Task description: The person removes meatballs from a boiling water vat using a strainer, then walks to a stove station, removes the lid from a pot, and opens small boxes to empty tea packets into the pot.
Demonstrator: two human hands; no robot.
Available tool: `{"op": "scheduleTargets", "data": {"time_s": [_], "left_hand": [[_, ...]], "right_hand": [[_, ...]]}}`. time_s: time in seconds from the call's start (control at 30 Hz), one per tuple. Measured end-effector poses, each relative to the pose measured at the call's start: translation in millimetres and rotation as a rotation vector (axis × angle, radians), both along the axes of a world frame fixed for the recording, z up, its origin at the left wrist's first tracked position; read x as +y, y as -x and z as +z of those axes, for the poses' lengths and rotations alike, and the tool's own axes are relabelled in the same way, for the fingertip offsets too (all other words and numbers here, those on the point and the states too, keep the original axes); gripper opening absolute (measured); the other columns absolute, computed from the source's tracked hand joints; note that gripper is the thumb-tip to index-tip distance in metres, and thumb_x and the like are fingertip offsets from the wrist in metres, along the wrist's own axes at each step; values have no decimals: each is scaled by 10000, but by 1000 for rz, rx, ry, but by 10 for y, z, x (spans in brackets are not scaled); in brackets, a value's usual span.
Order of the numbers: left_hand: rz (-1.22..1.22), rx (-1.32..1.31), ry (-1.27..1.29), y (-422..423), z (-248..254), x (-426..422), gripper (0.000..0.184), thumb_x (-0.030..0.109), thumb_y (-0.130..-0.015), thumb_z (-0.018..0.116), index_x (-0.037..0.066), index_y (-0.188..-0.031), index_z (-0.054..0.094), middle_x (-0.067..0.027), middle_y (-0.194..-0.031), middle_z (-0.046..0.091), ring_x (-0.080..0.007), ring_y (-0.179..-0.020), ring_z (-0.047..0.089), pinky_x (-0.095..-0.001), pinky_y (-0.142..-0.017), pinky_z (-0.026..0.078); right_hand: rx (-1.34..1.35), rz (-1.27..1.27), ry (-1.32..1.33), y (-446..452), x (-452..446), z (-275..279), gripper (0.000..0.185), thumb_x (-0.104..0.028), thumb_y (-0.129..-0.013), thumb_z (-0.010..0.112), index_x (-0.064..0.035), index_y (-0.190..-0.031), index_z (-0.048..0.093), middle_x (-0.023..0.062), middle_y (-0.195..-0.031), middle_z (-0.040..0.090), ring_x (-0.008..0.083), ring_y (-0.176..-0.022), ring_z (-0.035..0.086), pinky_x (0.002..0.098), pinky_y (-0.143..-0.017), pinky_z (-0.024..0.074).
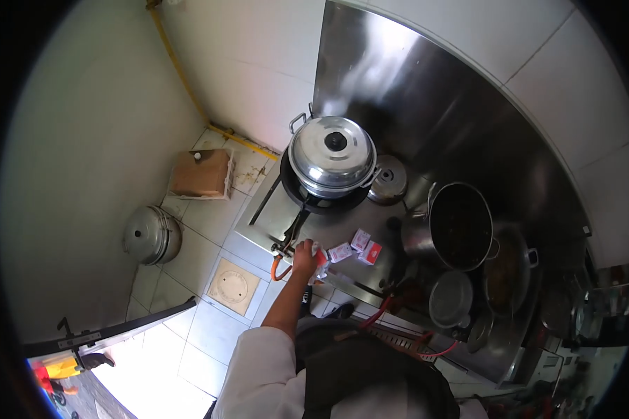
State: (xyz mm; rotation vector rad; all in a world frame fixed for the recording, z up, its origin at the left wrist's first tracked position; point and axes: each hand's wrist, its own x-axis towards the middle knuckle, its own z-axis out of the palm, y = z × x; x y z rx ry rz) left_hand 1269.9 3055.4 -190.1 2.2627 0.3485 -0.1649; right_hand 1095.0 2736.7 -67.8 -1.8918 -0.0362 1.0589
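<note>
My left hand [304, 258] reaches over the front edge of the steel stove counter [328, 227], beside a gas valve [279, 248] and its orange hose [280, 269]. Its fingers are closed around a small red-and-white packet [320, 258], partly hidden by the hand. Just to the right, several small red-and-white boxes [340, 252] lie on the steel. A large lidded aluminium pot [332, 157] sits in a black pan on the burner behind them. My right hand is out of sight.
A deep open pot [460, 227], a flat round lid [388, 179] and a shallow metal pan [451, 299] stand along the counter. On the tiled floor to the left are a cardboard box [201, 174], a lidded pot [152, 235] and a drain cover [232, 287]. Another person's arm shows outside, bottom left.
</note>
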Motion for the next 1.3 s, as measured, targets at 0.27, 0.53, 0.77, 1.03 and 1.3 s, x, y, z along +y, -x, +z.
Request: {"op": "scheduleTargets", "data": {"time_s": [0.27, 0.53, 0.77, 1.03, 1.3], "left_hand": [[-305, 152, -471, -20, -266, -227, 917, 553, -769, 586, 175, -1481, 149, -96, -1546, 93, -251, -1434, 28, -583, -1109, 36], [-429, 348, -484, -239, -270, -272, 1130, 614, -636, 686, 231, -1490, 54, -70, -1556, 21, -271, -1433, -23, -604, -1098, 55], [-521, 378, -454, -282, -219, -264, 1282, 682, -540, 721, 201, -1486, 4, -86, -1551, -53, -299, -1428, -53, -669, -1058, 40], [-568, 31, -437, -251, 338, -703, 1152, 520, -569, 765, 170, -1470, 138, -124, -1528, 103, -307, -1422, 66, -648, -1062, 80], [-636, 96, -691, -395, -222, -1138, 742, 300, -641, 757, -12, -1242, 454, -111, -1109, 554, -268, -1155, 456, -556, -1074, 158]], "right_hand": [[452, -685, -30, 915, -200, -562, 361, -266, -931, 541, -29, -1204, 531, 97, -1147, 569, 150, -899, 586, 303, -832, 477], [512, -919, -55, 1238, -210, -897, 368, -260, -928, 544, -27, -1212, 530, 95, -1158, 571, 154, -907, 588, 300, -840, 471], [469, -1044, -134, 1256, -225, -1207, 374, -256, -926, 547, -25, -1219, 529, 93, -1168, 573, 158, -915, 590, 298, -846, 466], [342, -1092, -178, 1316, -175, -1718, 380, -250, -924, 549, -22, -1228, 528, 91, -1179, 575, 162, -923, 592, 295, -853, 460], [479, -1077, -437, 1790, -649, -1379, 423, -151, -902, 563, -66, -1302, 453, 116, -1277, 506, 276, -1151, 519, 389, -975, 419]]}}
